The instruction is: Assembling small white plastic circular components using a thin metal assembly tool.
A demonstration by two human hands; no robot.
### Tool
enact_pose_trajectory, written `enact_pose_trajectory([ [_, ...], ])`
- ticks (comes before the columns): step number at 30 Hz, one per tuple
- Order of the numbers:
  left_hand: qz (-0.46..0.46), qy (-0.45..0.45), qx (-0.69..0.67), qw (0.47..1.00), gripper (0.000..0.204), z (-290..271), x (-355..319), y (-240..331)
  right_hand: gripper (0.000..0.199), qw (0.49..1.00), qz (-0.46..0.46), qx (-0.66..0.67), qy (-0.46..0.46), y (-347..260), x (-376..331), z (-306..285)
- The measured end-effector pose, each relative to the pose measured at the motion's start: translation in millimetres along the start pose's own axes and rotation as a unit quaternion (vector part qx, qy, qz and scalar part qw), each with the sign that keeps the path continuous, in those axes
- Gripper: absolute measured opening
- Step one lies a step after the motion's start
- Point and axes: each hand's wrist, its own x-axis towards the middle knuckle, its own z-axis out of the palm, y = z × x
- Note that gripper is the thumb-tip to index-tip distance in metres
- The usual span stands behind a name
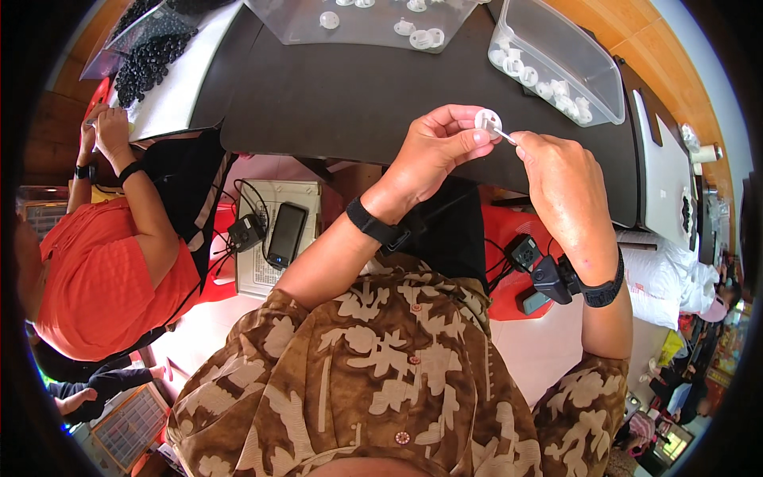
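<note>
Above the near edge of the dark table (318, 103), my left hand (429, 155) pinches a small round white plastic piece (487, 119) between thumb and fingers. My right hand (563, 179) is closed around a thin, pale, rod-like tool (503, 136). Its tip meets the face of the white piece; whether it goes inside, I cannot tell. Most of the tool is hidden in my right fingers. Each wrist wears a black strap.
A clear plastic bin (280, 30) with white pieces stands ahead, another clear bin (610, 89) at the right. On the left, a person in a red top (119, 262) works beside a heap of black parts (151, 67). A handheld device (287, 232) rests on a box.
</note>
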Motion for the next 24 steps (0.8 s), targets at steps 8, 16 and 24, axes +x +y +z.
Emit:
enact_pose_trajectory([
  [8, -0.002, -0.008, -0.001, 1.0, 0.029, -2.4, 0.1, -0.8, 0.016, 0.999, -0.005, -0.032, -0.02, 2.0, 6.3, -1.8],
  [16, -0.006, -0.019, 0.0, 1.0, 0.029, -2.6, -0.8, -0.2, 0.015, 0.999, -0.01, -0.022, -0.027, 2.8, 6.5, -1.0],
  [24, -0.009, -0.024, 0.0, 1.0, 0.03, -4.4, -0.8, -0.8, 0.015, 1.0, -0.005, 0.005, -0.007, 2.8, 5.3, -1.4],
])
